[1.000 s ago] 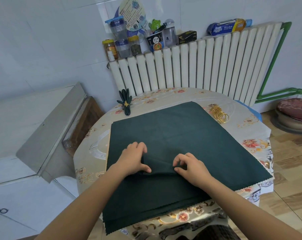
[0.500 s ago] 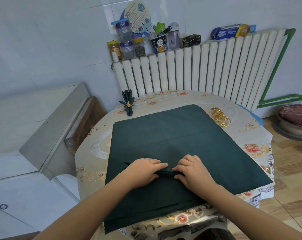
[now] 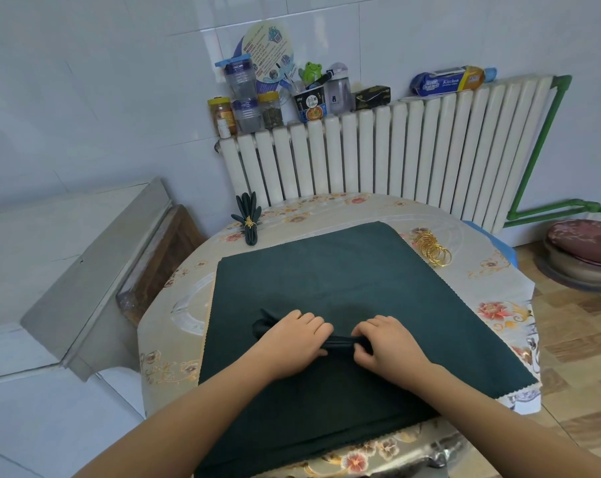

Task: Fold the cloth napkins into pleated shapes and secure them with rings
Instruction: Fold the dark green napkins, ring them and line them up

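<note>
floral table [image 3: 492,298] by white radiator [image 3: 395,157]; left hand [image 3: 292,339] and right hand [image 3: 388,343] both pinching pleated folds of dark green napkin [image 3: 326,277], gold rings [image 3: 431,250] near its far right corner.

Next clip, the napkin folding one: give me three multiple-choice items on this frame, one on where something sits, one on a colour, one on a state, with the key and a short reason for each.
1. Where do the loose gold rings lie?
A. On the radiator
B. On the table, off the flat cloth's far right corner
C. On the floor

2. What colour is the cloth spread on the table?
A. White
B. Red
C. Dark green

3. What are the hands doing?
A. Both grip a bunched, pleated napkin
B. Both lie flat and apart
C. One holds a ring

Key:
1 B, the rings sit on the floral tablecloth beside that corner.
2 C, the fabric is deep green throughout.
3 A, the left hand and right hand curl round the pleated napkin between them.
</note>
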The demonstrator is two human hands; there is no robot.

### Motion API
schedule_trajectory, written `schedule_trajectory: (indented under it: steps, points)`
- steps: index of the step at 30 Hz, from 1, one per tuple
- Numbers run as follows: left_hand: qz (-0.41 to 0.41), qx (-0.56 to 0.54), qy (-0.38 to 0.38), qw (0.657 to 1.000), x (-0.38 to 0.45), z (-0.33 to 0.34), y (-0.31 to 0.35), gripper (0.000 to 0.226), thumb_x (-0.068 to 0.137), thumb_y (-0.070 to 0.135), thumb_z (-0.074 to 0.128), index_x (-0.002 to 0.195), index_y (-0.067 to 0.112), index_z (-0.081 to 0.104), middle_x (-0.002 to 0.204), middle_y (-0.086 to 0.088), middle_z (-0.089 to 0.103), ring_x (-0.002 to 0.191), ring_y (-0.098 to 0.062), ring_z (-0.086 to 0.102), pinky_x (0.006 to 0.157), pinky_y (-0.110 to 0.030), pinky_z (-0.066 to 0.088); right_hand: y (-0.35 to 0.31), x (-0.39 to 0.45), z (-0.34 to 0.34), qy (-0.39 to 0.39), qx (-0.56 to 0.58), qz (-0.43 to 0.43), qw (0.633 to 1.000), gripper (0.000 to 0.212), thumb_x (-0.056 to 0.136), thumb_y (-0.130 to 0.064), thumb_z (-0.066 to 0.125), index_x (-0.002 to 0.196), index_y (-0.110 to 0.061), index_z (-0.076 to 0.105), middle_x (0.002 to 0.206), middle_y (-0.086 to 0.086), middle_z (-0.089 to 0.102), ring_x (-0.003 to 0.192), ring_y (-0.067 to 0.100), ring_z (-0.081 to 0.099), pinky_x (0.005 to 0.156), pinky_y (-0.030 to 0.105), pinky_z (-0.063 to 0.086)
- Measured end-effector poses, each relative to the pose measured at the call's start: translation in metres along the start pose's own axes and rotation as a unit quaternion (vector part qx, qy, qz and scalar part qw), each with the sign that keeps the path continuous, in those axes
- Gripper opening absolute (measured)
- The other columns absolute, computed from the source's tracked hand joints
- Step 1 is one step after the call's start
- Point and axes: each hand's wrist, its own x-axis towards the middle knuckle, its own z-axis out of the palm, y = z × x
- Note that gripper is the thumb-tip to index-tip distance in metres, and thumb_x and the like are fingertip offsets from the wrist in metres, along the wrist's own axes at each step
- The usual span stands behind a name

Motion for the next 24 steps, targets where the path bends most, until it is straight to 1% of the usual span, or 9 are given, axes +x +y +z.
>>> schedule_trajectory:
  steps: [3, 6, 9, 12, 14, 16, 18, 21, 24]
  points:
    - [-0.012, -0.029, -0.018, 0.999, 0.009, -0.006, -0.004, 0.038, 0.1, 0.04, 0.036, 0.125, 0.012, 0.045, 0.118, -0.007, 0.055, 0.107, -0.026, 0.052, 0.087, -0.035, 0.038, 0.007, 0.003, -0.001, -0.002, -0.012, 0.007, 1.0, 0.028, 0.092, -0.033, 0.044, 0.112, -0.021, 0.06, 0.106, -0.008, 0.063, 0.1, 0.011, 0.051, 0.089, 0.021, 0.032]
    - [-0.04, -0.139, -0.037, 0.989, 0.021, -0.014, -0.01, 0.038, 0.097, 0.042, 0.045, 0.125, 0.018, 0.051, 0.121, -0.001, 0.053, 0.112, -0.02, 0.049, 0.091, -0.031, 0.037, 0.017, 0.003, -0.002, 0.01, -0.016, 0.013, 1.0, 0.028, 0.092, -0.032, 0.044, 0.112, -0.022, 0.061, 0.106, -0.009, 0.063, 0.1, 0.01, 0.051, 0.089, 0.02, 0.031]
    - [-0.097, -0.275, -0.032, 0.956, 0.034, -0.025, -0.018, 0.029, 0.087, 0.04, 0.062, 0.112, 0.024, 0.064, 0.109, 0.006, 0.059, 0.105, -0.014, 0.054, 0.087, -0.029, 0.042, 0.031, 0.008, -0.007, 0.037, -0.002, 0.014, 0.999, 0.025, 0.091, -0.03, 0.047, 0.108, -0.021, 0.063, 0.102, -0.008, 0.065, 0.098, 0.013, 0.053, 0.087, 0.022, 0.033]
    - [-0.162, -0.363, -0.025, 0.917, 0.05, -0.031, -0.024, 0.022, 0.077, 0.036, 0.074, 0.098, 0.028, 0.071, 0.098, 0.011, 0.068, 0.094, -0.009, 0.06, 0.084, -0.03, 0.047, 0.047, 0.019, -0.015, 0.055, -0.003, 0.005, 0.998, 0.023, 0.09, -0.028, 0.049, 0.104, -0.02, 0.066, 0.098, -0.007, 0.067, 0.094, 0.014, 0.056, 0.087, 0.026, 0.039]
    - [-0.192, -0.363, -0.03, 0.911, 0.066, -0.034, -0.027, 0.02, 0.075, 0.036, 0.076, 0.093, 0.029, 0.072, 0.096, 0.012, 0.069, 0.092, -0.008, 0.06, 0.078, -0.026, 0.047, 0.06, 0.027, -0.016, 0.062, -0.009, 0.002, 0.998, 0.024, 0.088, -0.03, 0.051, 0.1, -0.021, 0.069, 0.094, -0.007, 0.068, 0.092, 0.016, 0.058, 0.084, 0.028, 0.039]
    - [-0.207, -0.325, -0.033, 0.922, 0.078, -0.037, -0.03, 0.02, 0.077, 0.037, 0.075, 0.094, 0.028, 0.072, 0.098, 0.011, 0.068, 0.094, -0.01, 0.059, 0.075, -0.025, 0.043, 0.07, 0.032, -0.016, 0.072, -0.012, 0.011, 0.997, 0.023, 0.088, -0.033, 0.054, 0.101, -0.024, 0.07, 0.095, -0.009, 0.068, 0.094, 0.015, 0.058, 0.083, 0.028, 0.038]
    - [-0.216, -0.278, -0.028, 0.936, 0.098, -0.039, -0.035, 0.02, 0.081, 0.037, 0.072, 0.098, 0.027, 0.07, 0.102, 0.009, 0.068, 0.099, -0.014, 0.059, 0.079, -0.026, 0.038, 0.088, 0.04, -0.016, 0.126, 0.029, 0.082, 0.988, 0.023, 0.089, -0.031, 0.058, 0.108, -0.024, 0.068, 0.102, -0.007, 0.065, 0.098, 0.013, 0.055, 0.087, 0.028, 0.039]
    - [-0.241, -0.235, 0.0, 0.942, 0.122, -0.036, -0.042, 0.018, 0.085, 0.035, 0.067, 0.101, 0.027, 0.068, 0.103, 0.008, 0.068, 0.103, -0.017, 0.058, 0.085, -0.028, 0.032, 0.119, 0.051, -0.022, 0.229, 0.094, 0.276, 0.929, 0.035, 0.088, -0.028, 0.061, 0.12, -0.015, 0.059, 0.112, 0.003, 0.059, 0.102, 0.019, 0.054, 0.088, 0.033, 0.044]
    - [-0.258, -0.209, 0.021, 0.943, 0.136, -0.029, -0.045, 0.016, 0.089, 0.034, 0.063, 0.102, 0.027, 0.067, 0.103, 0.007, 0.069, 0.1, -0.017, 0.057, 0.085, -0.028, 0.028, 0.15, 0.062, -0.022, 0.244, 0.062, 0.379, 0.89, 0.048, 0.085, -0.028, 0.065, 0.126, -0.007, 0.052, 0.122, 0.014, 0.053, 0.112, 0.029, 0.049, 0.092, 0.039, 0.042]
